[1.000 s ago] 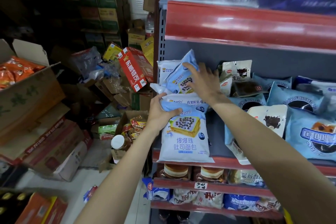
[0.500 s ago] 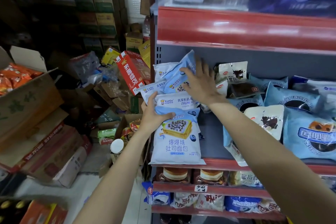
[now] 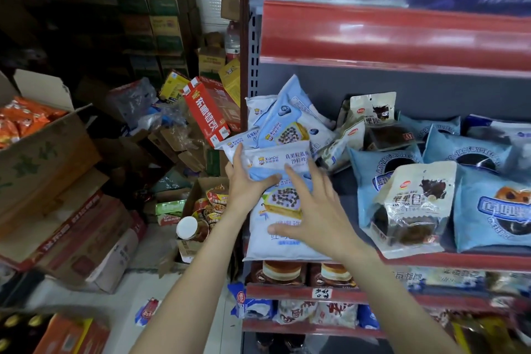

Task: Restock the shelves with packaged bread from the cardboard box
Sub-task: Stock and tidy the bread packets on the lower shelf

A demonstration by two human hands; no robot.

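left hand (image 3: 244, 184) grips front toast bag (image 3: 283, 207) | right hand (image 3: 319, 210) spread flat on it | four pale-blue toast bags (image 3: 287, 129) stacked

Front bread bag (image 3: 280, 227): white and pale blue, with a printed toast slice dotted in dark spots and blue lettering. Bags (image 3: 283, 129) stacked behind it: the same white and light blue, one bearing blueberry prints. Shelf edge (image 3: 402, 34): glossy red; back panel (image 3: 431, 86): grey. Pillow packs (image 3: 494, 210) at right: sky blue with dark round motifs and white-outlined lettering. Pouch (image 3: 416, 204): clear and white, with a dark chocolate splash graphic. Tilted carton (image 3: 205, 115): red with white characters. Box (image 3: 43, 152) at left: brown with green print, holding orange packets (image 3: 26, 118).
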